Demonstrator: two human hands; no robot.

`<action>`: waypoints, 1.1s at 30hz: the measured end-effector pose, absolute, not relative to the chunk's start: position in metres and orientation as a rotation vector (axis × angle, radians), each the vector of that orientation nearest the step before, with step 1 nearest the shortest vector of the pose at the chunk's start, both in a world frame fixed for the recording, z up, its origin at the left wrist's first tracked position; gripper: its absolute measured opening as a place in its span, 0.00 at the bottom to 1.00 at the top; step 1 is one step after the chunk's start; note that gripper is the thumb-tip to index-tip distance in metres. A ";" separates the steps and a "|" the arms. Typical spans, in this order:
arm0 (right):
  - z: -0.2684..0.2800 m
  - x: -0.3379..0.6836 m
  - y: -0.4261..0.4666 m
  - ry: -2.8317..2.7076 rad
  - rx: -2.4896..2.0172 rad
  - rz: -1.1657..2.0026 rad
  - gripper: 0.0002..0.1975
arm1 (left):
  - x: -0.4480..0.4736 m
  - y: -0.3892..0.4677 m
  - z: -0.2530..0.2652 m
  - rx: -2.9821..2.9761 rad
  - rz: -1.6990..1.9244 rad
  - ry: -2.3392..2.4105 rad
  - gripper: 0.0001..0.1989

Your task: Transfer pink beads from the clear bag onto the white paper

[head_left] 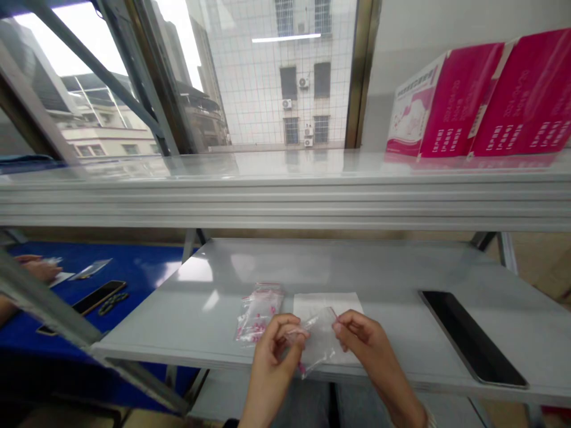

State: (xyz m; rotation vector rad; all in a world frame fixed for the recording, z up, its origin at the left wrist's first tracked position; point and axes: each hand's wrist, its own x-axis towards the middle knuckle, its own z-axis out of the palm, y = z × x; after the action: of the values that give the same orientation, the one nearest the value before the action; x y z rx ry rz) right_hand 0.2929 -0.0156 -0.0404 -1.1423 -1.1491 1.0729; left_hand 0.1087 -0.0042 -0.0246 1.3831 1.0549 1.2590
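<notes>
A small clear zip bag (317, 342) with a reddish strip along its top edge is stretched between my hands. My left hand (280, 351) pinches its left side, and a bit of pink shows low in the bag. At the bag's top right corner, the fingertips of my right hand (360, 336) are closed on the edge. Below and behind the bag lies a white sheet of paper (332, 300) on the grey table. Just left of my left hand sits a pile of similar clear bags (260, 309) with small pink pieces inside.
A dark tablet or large phone (473, 336) lies at the right of the table (379, 261). Pink boxes (464, 101) stand on the shelf (285, 202) above. At left, another person's hand (42, 268) works over a blue table (147, 267) with a phone (100, 296).
</notes>
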 end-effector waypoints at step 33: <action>-0.034 0.275 -0.045 -1.160 -1.170 1.319 0.19 | 0.141 -0.031 -0.025 1.756 0.913 1.035 0.15</action>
State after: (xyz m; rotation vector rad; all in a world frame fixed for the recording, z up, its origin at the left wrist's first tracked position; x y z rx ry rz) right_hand 0.2752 -0.0451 -0.0340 -1.1705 -1.1595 1.3186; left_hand 0.1412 -0.0308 -0.0255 1.7561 1.0347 0.9135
